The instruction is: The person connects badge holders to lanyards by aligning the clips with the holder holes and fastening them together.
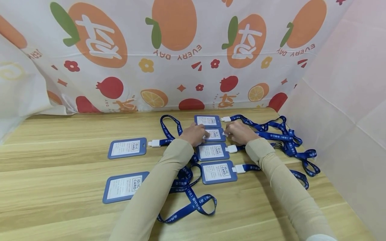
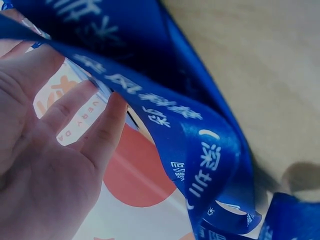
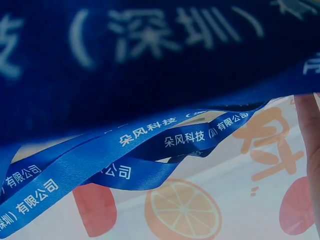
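Observation:
Both hands work at one blue ID badge holder point(image 1: 215, 134), second from the back in a column of several. My left hand point(image 1: 193, 134) holds its left end, the thumb over the card face. At the opposite end, my right hand point(image 1: 240, 131) pinches the white clip point(image 1: 224, 133) where the lanyard joins. A blue printed lanyard point(image 2: 200, 145) hangs close beside the left palm in the left wrist view. Blue lanyard straps point(image 3: 145, 135) fill much of the right wrist view, with only a finger point(image 3: 310, 140) showing at its right edge.
Other badge holders lie behind point(image 1: 207, 121) and in front point(image 1: 219, 172). Two more are at the left, one far point(image 1: 127, 148) and one near point(image 1: 122, 187), partly under the left sleeve. Lanyards point(image 1: 291, 144) heap at the right, by the white side wall point(image 1: 346, 110). A fruit-print cloth point(image 1: 126, 80) hangs behind.

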Available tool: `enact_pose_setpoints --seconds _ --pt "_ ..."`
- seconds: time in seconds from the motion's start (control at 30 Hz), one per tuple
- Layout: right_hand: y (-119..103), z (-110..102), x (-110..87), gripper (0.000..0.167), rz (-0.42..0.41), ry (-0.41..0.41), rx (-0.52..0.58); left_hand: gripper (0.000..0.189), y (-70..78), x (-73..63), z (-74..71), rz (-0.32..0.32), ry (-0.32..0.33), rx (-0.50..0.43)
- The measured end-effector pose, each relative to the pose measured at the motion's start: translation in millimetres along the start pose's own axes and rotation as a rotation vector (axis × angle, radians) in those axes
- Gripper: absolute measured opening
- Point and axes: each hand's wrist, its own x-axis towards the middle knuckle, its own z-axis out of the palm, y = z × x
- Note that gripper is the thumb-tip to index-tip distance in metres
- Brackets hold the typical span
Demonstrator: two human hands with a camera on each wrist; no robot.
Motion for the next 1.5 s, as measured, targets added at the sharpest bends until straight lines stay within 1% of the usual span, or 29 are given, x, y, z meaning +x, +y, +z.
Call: enact_pose_setpoints --seconds 0.23,0.67,0.8,1.0,1.23,1.5 --pt "-0.5 0.7 0.6 0.022 0.019 -0.011 -0.006 0.041 0.1 -0.5 -0.6 0.004 -0.002 0.0" --pt "-0.1 0.8 0.2 0.022 0.0 0.006 0.007 0.041 0.0 -1.4 -0.9 0.004 0.007 -0.004" --pt "-0.5 0.6 0.0 0.021 0.004 0.009 0.005 0.041 0.1 -0.9 -0.8 0.015 0.009 0.004" --pt "-1.3 0.1 0.3 0.022 0.017 0.003 0.007 0.04 -0.3 -0.9 -0.8 0.01 0.01 -0.01" --pt "-1.0 1.0 -0.1 0.022 0.003 0.006 0.001 0.04 -0.7 -1.5 -0.7 0.016 0.012 0.001" --pt "-1.5 -0.3 -0.1 0.022 0.017 0.003 0.01 0.04 -1.2 -1.6 -0.6 0.021 0.016 0.002"
